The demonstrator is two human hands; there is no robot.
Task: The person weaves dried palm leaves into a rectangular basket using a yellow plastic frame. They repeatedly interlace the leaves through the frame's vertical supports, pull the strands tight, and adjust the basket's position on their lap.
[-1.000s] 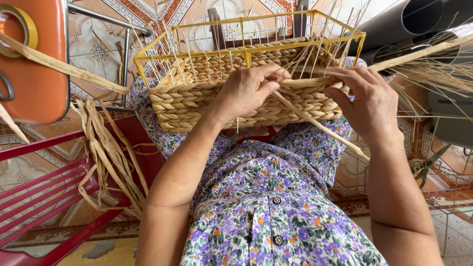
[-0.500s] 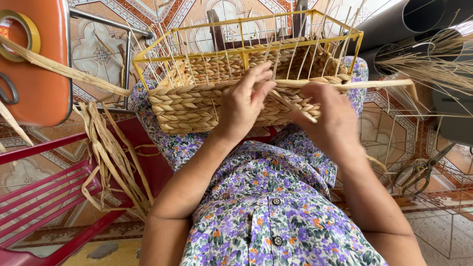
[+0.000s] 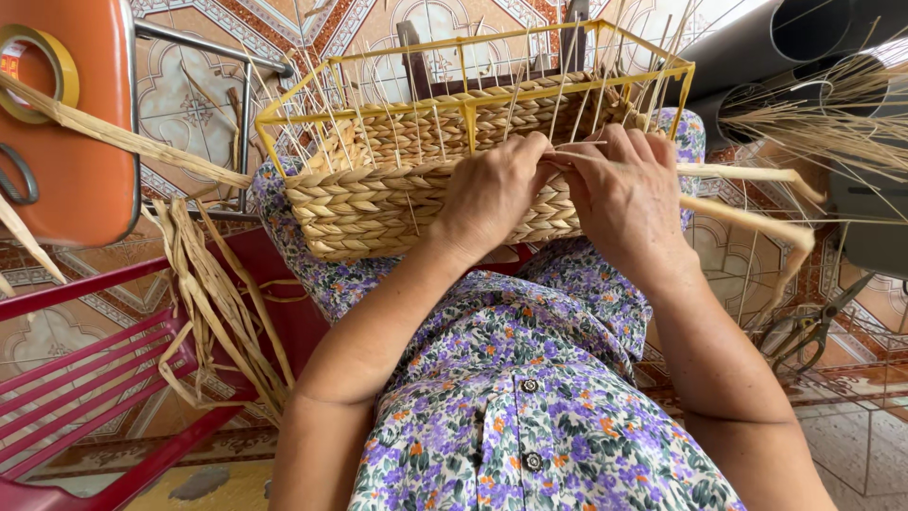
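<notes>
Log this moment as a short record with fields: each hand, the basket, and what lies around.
left hand: pressed on the woven wall of the basket
right hand: beside the left, grip closed on a straw strand that trails right
basket: yellow wire frame, lower part braided, resting on the lap
left side: loose straw bundle over a red chair; tape roll on an orange seat
right side: scissors on the tiled floor

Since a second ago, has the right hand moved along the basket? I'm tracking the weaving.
Yes. The right hand has slid left along the basket front, away from the yellow frame's right corner, and now meets the left hand.
</notes>
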